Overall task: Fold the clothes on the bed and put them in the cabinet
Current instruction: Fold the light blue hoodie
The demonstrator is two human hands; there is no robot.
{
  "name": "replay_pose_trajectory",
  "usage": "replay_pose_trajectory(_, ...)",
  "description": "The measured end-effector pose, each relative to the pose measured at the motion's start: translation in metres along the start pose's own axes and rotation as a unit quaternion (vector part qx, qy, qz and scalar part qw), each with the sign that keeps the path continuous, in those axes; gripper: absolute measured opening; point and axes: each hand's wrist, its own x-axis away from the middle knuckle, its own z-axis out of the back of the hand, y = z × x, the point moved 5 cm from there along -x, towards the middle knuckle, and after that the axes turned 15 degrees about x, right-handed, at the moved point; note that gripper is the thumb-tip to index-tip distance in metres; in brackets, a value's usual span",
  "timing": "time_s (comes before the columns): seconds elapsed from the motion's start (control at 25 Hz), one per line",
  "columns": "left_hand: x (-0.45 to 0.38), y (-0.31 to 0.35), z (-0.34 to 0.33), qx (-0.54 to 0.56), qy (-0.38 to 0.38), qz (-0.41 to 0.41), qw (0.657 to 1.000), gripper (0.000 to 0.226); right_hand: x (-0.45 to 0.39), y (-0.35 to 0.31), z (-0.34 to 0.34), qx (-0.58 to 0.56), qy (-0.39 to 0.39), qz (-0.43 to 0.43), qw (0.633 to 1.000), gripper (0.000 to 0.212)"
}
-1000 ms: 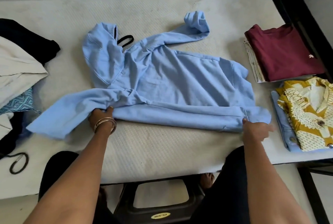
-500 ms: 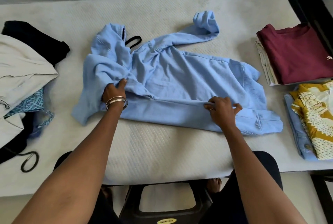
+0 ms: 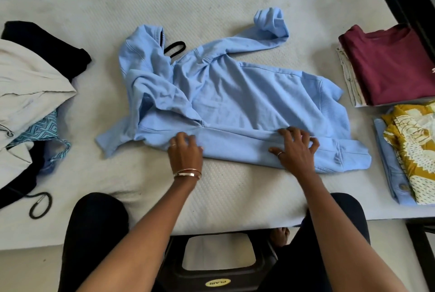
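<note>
A light blue hoodie lies spread on the white mattress, hood to the left, its near side folded over lengthwise. One sleeve is bunched over the chest at the left; the other sleeve reaches toward the far right. My left hand, with bangles on the wrist, rests on the folded near edge. My right hand presses the same fold further right with fingers spread.
An unfolded heap of beige, black and patterned clothes sits at the left. Folded stacks lie at the right: a maroon shirt and a yellow patterned shirt. A black bed frame edges the right side. A black stool stands between my knees.
My left hand carried the near sleeve up onto the hoodie's chest, then came back down to the folded edge. My right hand slid left along the fold and now lies flat on it.
</note>
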Motion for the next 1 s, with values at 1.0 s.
replay_pose_trajectory(1.0, -0.014, 0.030, -0.042, 0.106, -0.262, -0.096, 0.955, 0.055, 0.009, 0.037, -0.011, -0.072, -0.181, -0.178, 0.965, 0.068)
